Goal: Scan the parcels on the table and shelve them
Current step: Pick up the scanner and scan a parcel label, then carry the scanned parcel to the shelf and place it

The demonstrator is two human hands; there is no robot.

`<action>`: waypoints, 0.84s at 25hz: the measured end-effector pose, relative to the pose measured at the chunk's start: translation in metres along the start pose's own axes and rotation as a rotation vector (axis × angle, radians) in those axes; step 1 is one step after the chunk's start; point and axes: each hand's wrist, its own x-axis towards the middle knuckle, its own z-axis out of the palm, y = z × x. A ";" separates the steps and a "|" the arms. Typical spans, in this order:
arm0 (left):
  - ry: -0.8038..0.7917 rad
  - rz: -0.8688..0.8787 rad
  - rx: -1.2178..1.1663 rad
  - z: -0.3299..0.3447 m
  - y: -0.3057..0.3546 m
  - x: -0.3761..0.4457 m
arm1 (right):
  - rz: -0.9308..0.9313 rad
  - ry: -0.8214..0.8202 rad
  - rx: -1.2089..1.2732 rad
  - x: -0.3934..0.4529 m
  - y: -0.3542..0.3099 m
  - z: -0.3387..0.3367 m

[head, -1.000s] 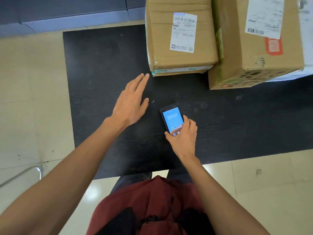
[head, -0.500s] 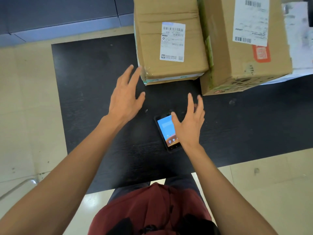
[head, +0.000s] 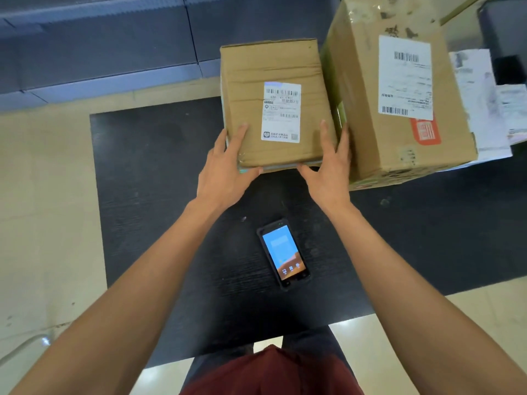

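Note:
A small cardboard parcel [head: 251, 89] with a white barcode label lies on the black table [head: 142, 172]. My left hand [head: 225, 172] holds its near left corner, fingers on top and thumb along the front edge. At the near right corner my right hand [head: 328, 169] holds it the same way, fingers between this parcel and a larger cardboard parcel [head: 399, 149] right beside it. The handheld scanner [head: 283, 253] lies free on the table between my forearms, its screen lit blue.
White flat parcels or papers [head: 482, 109] lie behind the large parcel at the far right. Blue-grey shelving [head: 99, 52] runs along the floor beyond the table. A metal rail [head: 22, 349] shows at the lower left.
My right hand let go of the scanner, which stays on the table. Both hands moved forward and took hold of the small parcel's near corners.

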 end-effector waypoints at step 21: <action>0.227 0.003 -0.234 -0.081 0.005 -0.068 | -0.218 0.126 0.231 -0.069 -0.083 -0.022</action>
